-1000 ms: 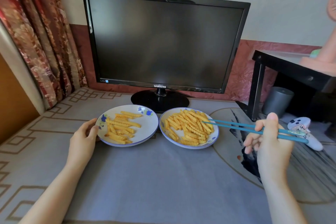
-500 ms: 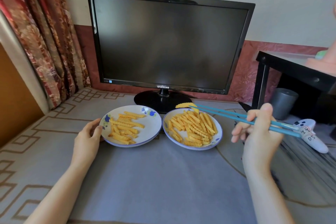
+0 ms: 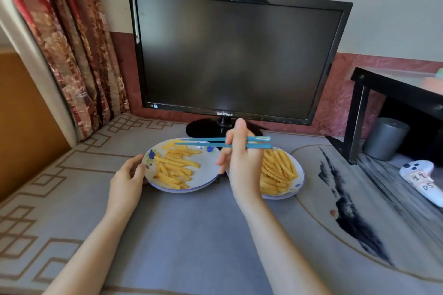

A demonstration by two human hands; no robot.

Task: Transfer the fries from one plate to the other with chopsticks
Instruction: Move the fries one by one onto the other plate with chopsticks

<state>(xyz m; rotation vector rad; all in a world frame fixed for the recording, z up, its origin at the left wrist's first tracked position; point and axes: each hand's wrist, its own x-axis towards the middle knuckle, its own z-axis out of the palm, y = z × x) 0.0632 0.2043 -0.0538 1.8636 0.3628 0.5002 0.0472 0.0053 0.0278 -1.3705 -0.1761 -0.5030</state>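
Steadying things on the left, the left hand (image 3: 127, 181) curls its thumb and fingers onto the rim of the left plate (image 3: 208, 181), which sits on the table (image 3: 191, 235) with a modest heap of fries (image 3: 175, 170) in it. Above that plate's far edge a single fry (image 3: 170, 144) is pinched at the tips of the blue chopsticks (image 3: 211, 142), which run level back to the right hand (image 3: 242, 160), its fingers clamped around them. Partly hidden behind this hand, the right plate (image 3: 300, 176) touches its neighbour and holds the fuller pile. This looks like the delivery step. The next move calls for dipping the tips inside the rim, then easing the sticks apart gently, since the fry hangs near the edge.
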